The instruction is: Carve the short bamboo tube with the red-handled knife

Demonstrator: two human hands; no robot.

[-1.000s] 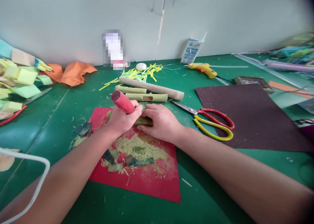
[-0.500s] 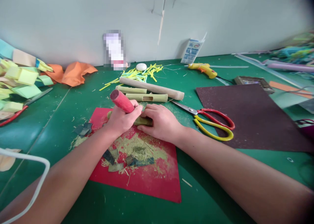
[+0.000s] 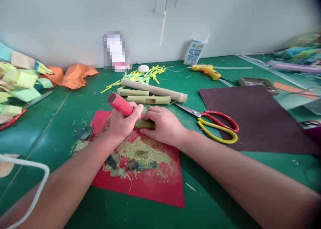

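My left hand [image 3: 122, 123] is closed around the thick red handle [image 3: 120, 104] of a tool whose working end is hidden behind the fingers. The handle leans up and to the left. My right hand [image 3: 164, 125] grips a short green bamboo piece [image 3: 144, 123], fingers over its far side and thumb on the near side. Beneath both hands lies a red sheet [image 3: 160, 192] strewn with pale shavings [image 3: 136, 148] and dark flat scraps [image 3: 146, 165]. Just beyond are a bamboo piece with a cut slot [image 3: 163, 100], another bamboo piece [image 3: 132, 92] and a longer pale stick [image 3: 152, 87].
Scissors [image 3: 218, 127] with red and yellow handles lie right of my right hand, partly on a dark brown sheet [image 3: 258, 122]. Behind are yellow sticks [image 3: 152, 75], a yellow glue gun [image 3: 207, 71] and a carton [image 3: 195, 51]. Folded papers [image 3: 23, 78] fill the left.
My left hand has shifted slightly left with the red handle, which leans further left, and more of the bamboo piece shows between my hands. My right hand stays in place on the bamboo.
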